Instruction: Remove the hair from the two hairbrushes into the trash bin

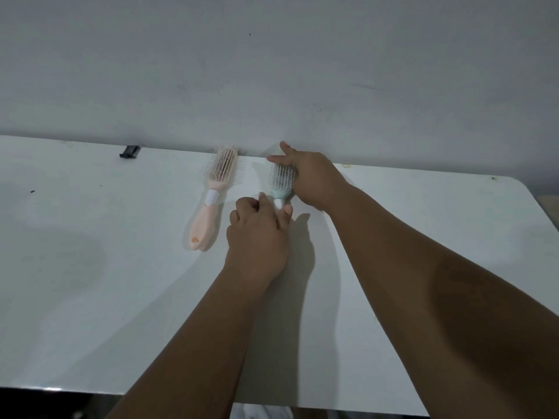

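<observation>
A pink hairbrush (211, 198) lies on the white table (90, 267), bristles up, head toward the wall, with dark hair among its bristles. To its right a pale green hairbrush (281, 181) lies the same way. My left hand (258, 237) is closed around the green brush's handle, which it hides. My right hand (308, 176) rests over the right side of the green brush's head, fingers on the bristles. Whether it pinches any hair I cannot tell. No trash bin is in view.
The table's back edge meets a plain grey wall (272, 71). A small black clip-like object (130, 151) sits at that edge on the left. The table's right edge (541, 207) and front edge (90, 390) are in view.
</observation>
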